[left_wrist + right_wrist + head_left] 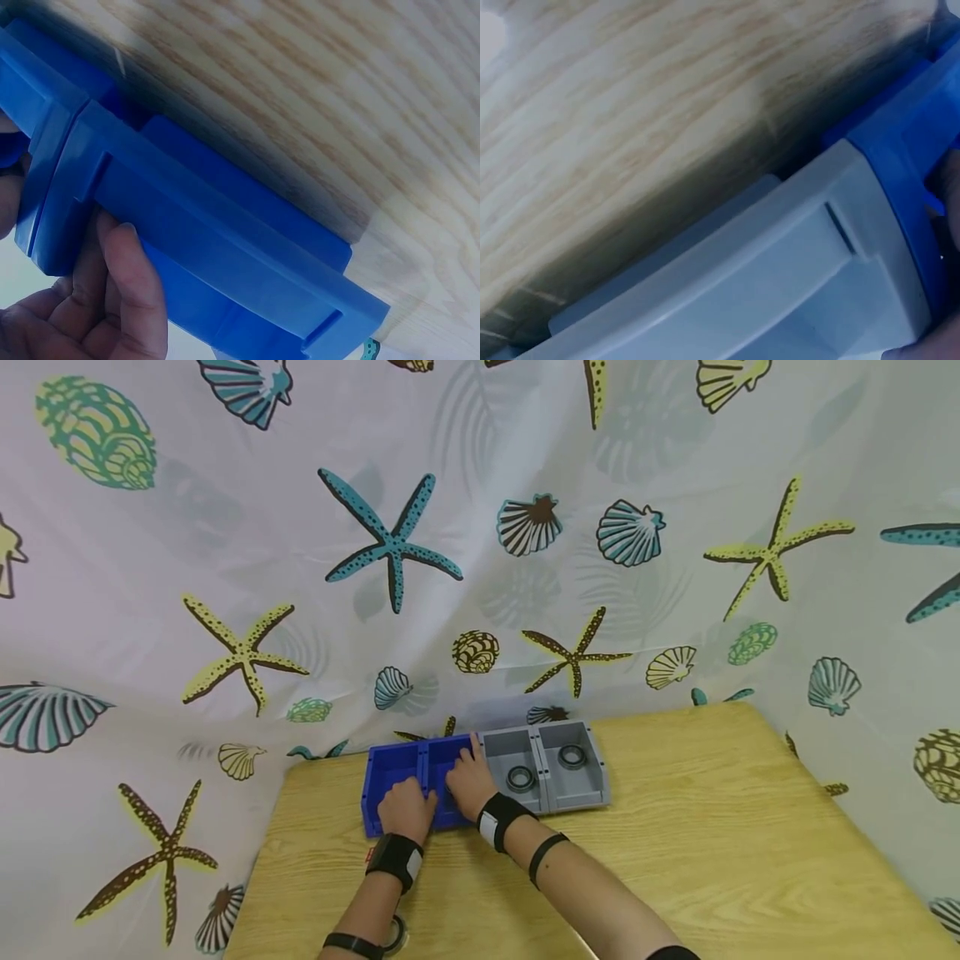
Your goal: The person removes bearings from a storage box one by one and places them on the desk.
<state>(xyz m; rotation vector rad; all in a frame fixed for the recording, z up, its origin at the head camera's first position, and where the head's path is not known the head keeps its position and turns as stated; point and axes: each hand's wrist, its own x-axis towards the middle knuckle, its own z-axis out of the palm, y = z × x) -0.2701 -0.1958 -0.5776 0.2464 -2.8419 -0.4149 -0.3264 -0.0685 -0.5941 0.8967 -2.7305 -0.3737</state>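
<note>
Four open-front storage bins stand side by side: a left blue bin point(390, 762), a right blue bin point(442, 750) and two grey bins point(573, 797). My left hand point(407, 810) grips the adjoining walls between the blue bins; in the left wrist view its curled fingers point(133, 281) lie inside one bin. My right hand point(472, 783) holds the wall where the blue and grey bins meet, index finger stretched along its top. The right wrist view shows only part of it, beside the blue wall point(900, 202). Ring-shaped bearings point(521, 778) lie in the grey bins, one in each.
Another bearing point(395, 935) lies on the wooden table point(712, 827), partly hidden by the left forearm. A small red item point(370, 854) shows beside the left wrist. Behind the bins hangs a curtain point(480, 585) printed with shells and starfish.
</note>
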